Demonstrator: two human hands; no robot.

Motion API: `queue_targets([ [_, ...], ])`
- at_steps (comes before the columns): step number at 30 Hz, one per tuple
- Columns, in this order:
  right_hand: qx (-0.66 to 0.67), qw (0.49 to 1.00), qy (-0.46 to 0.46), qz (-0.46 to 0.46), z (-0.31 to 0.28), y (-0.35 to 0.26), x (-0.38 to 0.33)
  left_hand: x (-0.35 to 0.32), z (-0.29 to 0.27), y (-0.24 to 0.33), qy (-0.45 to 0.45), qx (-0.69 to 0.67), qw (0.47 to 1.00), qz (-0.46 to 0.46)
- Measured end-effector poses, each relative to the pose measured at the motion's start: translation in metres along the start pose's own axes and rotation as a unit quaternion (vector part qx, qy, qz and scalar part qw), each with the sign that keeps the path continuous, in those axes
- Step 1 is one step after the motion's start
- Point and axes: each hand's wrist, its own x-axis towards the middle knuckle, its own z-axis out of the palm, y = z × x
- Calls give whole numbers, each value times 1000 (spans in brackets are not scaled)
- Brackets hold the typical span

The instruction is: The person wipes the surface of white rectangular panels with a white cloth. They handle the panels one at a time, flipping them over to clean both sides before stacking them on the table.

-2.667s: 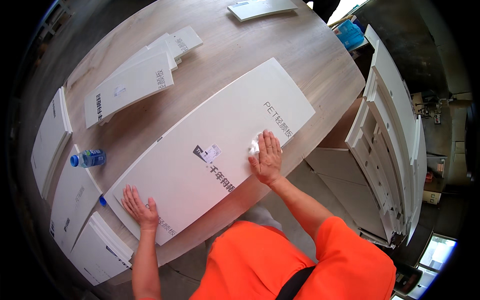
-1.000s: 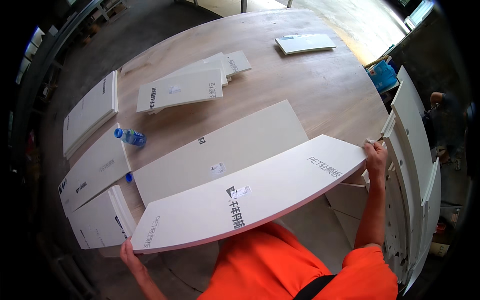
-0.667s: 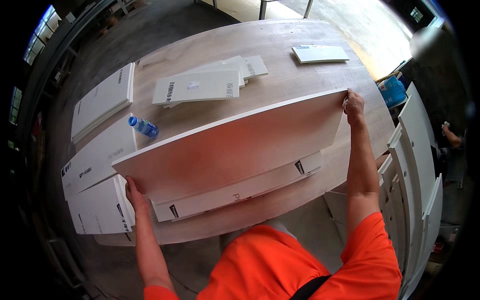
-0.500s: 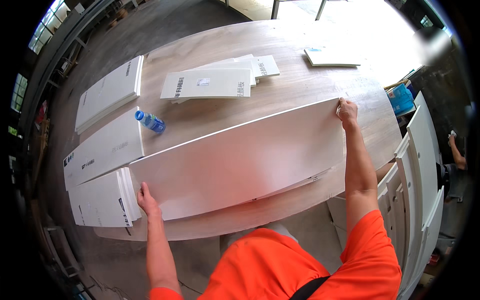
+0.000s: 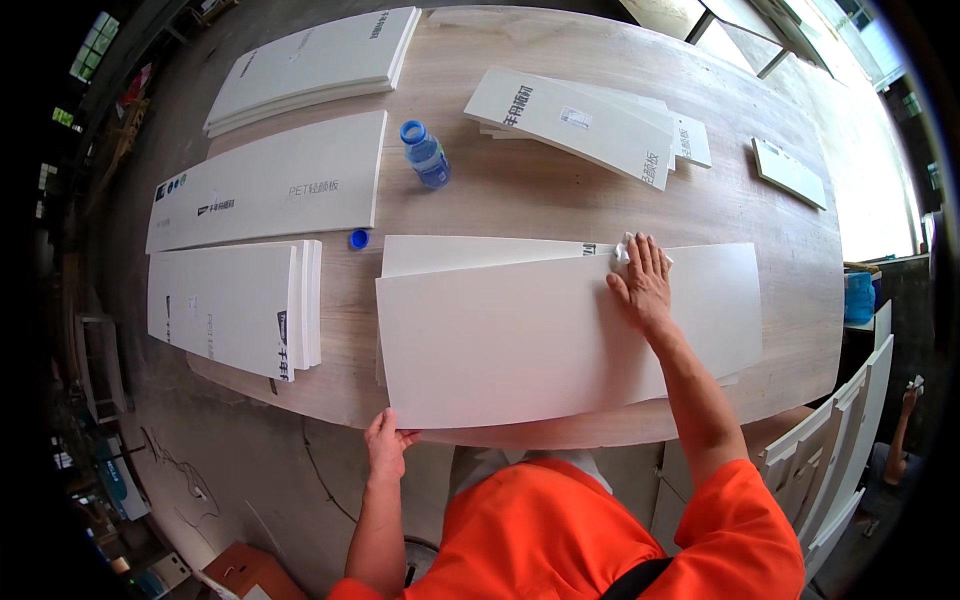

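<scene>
A long white panel [image 5: 500,340] lies flat, slightly askew, over other white panels [image 5: 470,252] that show along its far edge. At its near left corner, my left hand [image 5: 386,445] is closed on the edge, fingers partly hidden beneath. My right hand [image 5: 645,290] presses on the panel's upper face toward the far edge, right of the middle. Under its fingers is a crumpled white cloth [image 5: 622,252], mostly covered by the hand.
Stacks of white boards stand at left [image 5: 225,310] and far left [image 5: 310,70], with a board [image 5: 270,185] between them. Beyond the panel are a blue-labelled bottle [image 5: 427,156], a blue cap [image 5: 359,239], fanned boards [image 5: 570,125] and a small board [image 5: 788,172]. Panels [image 5: 850,430] lean at right, near another person's arm [image 5: 905,430].
The panel has come down from a tilted, raised position to lie flat. My right hand has left its far right corner for its face. The view has shifted.
</scene>
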Motion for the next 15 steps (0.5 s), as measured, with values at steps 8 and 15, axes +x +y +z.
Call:
queue_targets([
  [8,35,961,-43,-271,31,-290,24,16,-18,2,-113,-58,991,-39],
  [15,53,923,-40,-378,48,-376,-10,26,-23,7,-129,-130,978,-97],
])
